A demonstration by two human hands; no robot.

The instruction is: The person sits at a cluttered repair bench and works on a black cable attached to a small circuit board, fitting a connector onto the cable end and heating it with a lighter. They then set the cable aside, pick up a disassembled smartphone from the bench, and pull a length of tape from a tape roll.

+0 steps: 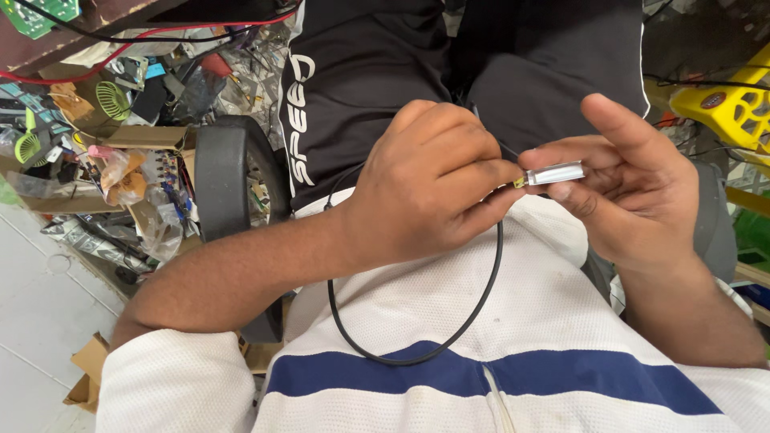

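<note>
From the head view, two hands meet over the lap; the left hand (429, 180) is curled nearly closed, its thumb and forefinger pinched at the small yellowish end of one silver cell (555, 173), a flat foil-wrapped slab lying crosswise; the right hand (634, 188) is partly open, its lower fingers pinched around the cell's other end while the forefinger and thumb stand loose above it; the cell sits between the two hands, above the white shirt (449, 321) and in front of dark shorts (361, 72); one black cable (481, 301) comes out from under the left hand and swings down in a single wide loop across the shirt, reaching the blue stripe (385, 373); to the left, one black armrest (220, 180) curves close by the left forearm; beyond it a heap of clutter (120, 136) crowds the floor, with two green fan grilles (112, 100) counted in it; one yellow crate (734, 108) sits at the right edge; bare pale floor (36, 313) lies lower left, the only open room.
</note>
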